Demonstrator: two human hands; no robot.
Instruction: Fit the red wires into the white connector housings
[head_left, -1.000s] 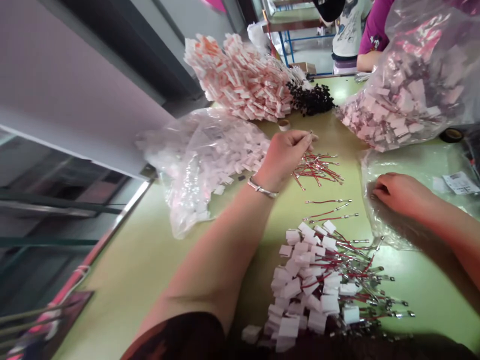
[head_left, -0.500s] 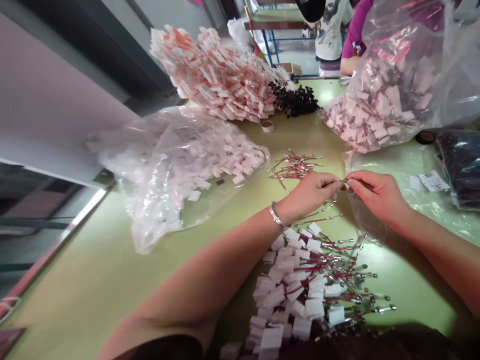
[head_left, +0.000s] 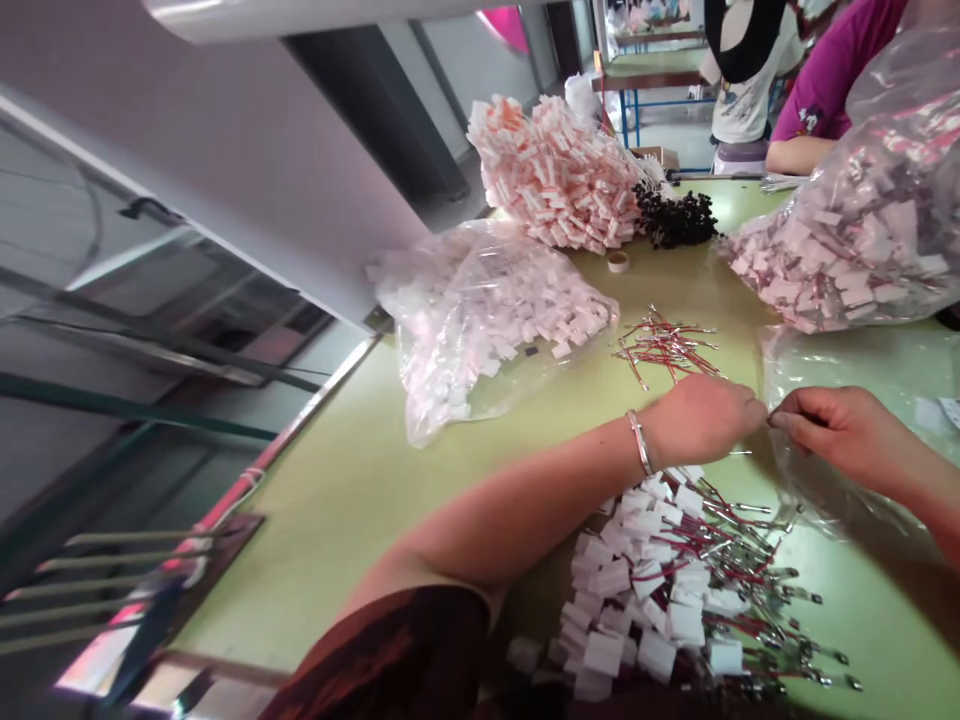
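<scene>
My left hand [head_left: 705, 415], with a silver bracelet [head_left: 639, 443] at the wrist, is closed with its fingertips pinched. My right hand [head_left: 844, 428] pinches thumb against forefinger, its tips meeting the left fingertips. Whatever small piece sits between them is too hidden to name. Beyond my left hand lies a loose heap of short red wires with metal ends [head_left: 667, 343]. Below both hands spreads a pile of white connectors [head_left: 686, 622] on red wires, their metal tips pointing right.
Farther back are a clear bag of white pieces [head_left: 480, 310], a pale orange-white bundle [head_left: 559, 180], black parts [head_left: 679, 218] and a tape roll [head_left: 618, 262]. A large plastic bag [head_left: 847, 260] stands at right, near a person's purple sleeve [head_left: 825, 80]. The table's edge [head_left: 315, 400] runs along the left.
The view has swung left, so the table's things appear farther right. My hands stay fingertip to fingertip; the left has turned its back more toward me.
</scene>
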